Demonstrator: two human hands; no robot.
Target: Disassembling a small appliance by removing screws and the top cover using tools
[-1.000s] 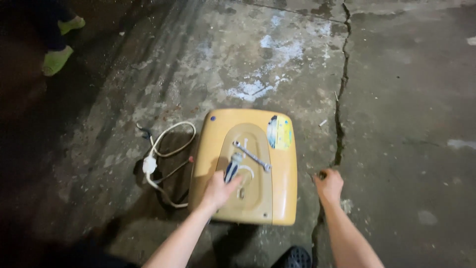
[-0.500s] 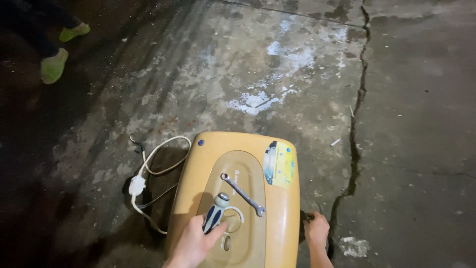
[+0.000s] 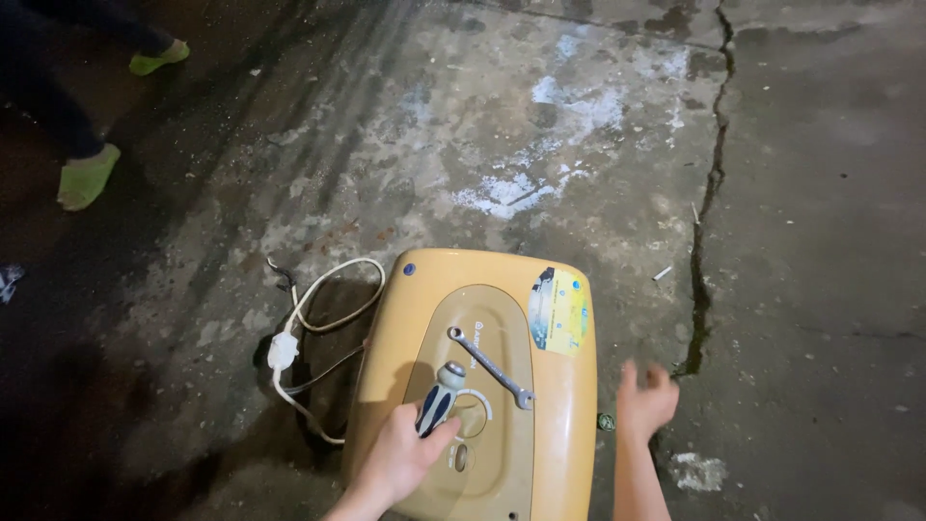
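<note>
Both forearms are showing bare at the bottom of the frame, no sleeves reaching the wrists. Left hand (image 3: 400,461) and right hand (image 3: 644,403) are wearing no gloves, rings or watch. Right hand is showing slightly blurred.

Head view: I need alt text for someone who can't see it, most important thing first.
A person's left hand grips a screwdriver with a blue and black handle on a yellow, rounded appliance casing lying on cracked concrete floor; the right hand hovers open beside it. A wrench rests on the casing, a white cord lies left, and another person's green-shod feet stand top left.
</note>
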